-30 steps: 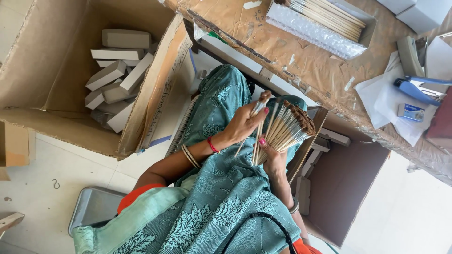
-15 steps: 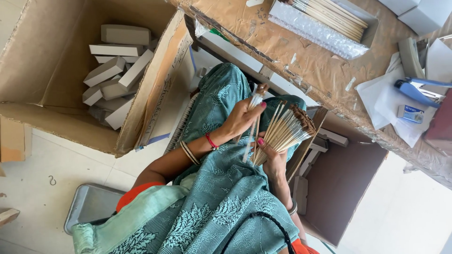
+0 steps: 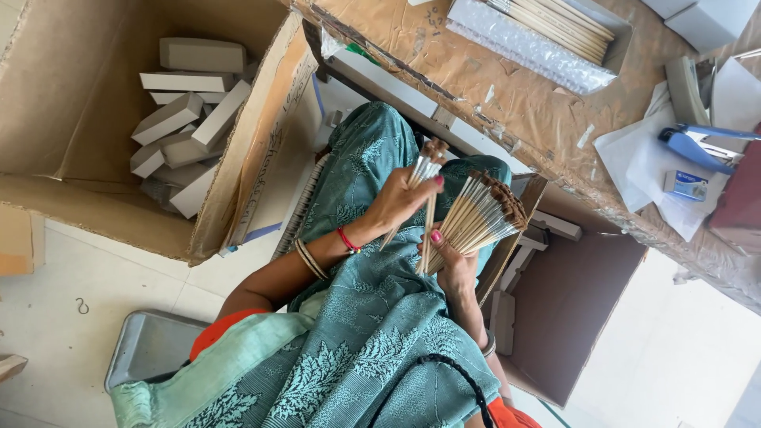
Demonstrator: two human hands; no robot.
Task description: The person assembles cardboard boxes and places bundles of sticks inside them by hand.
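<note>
My right hand (image 3: 453, 265) grips a fanned bundle of thin pale sticks with brown tips (image 3: 479, 215) over my lap, which is covered in teal patterned cloth (image 3: 372, 333). My left hand (image 3: 400, 202), with bangles and a red thread at the wrist, pinches a few of the same sticks (image 3: 426, 170) just left of the bundle, held apart from it and pointing toward the table.
A brown paper-covered table (image 3: 507, 87) holds a tray of sticks on bubble wrap (image 3: 547, 32), papers and a blue stapler (image 3: 697, 147). A large cardboard box (image 3: 254, 150) of grey cartons (image 3: 190, 111) stands at left. An open brown box (image 3: 567, 305) lies under the table, and a grey tray (image 3: 151, 349) on the floor.
My left hand has drawn a few sticks out of the bundle and raised them clear of it. The right hand keeps hold of the fanned bundle.
</note>
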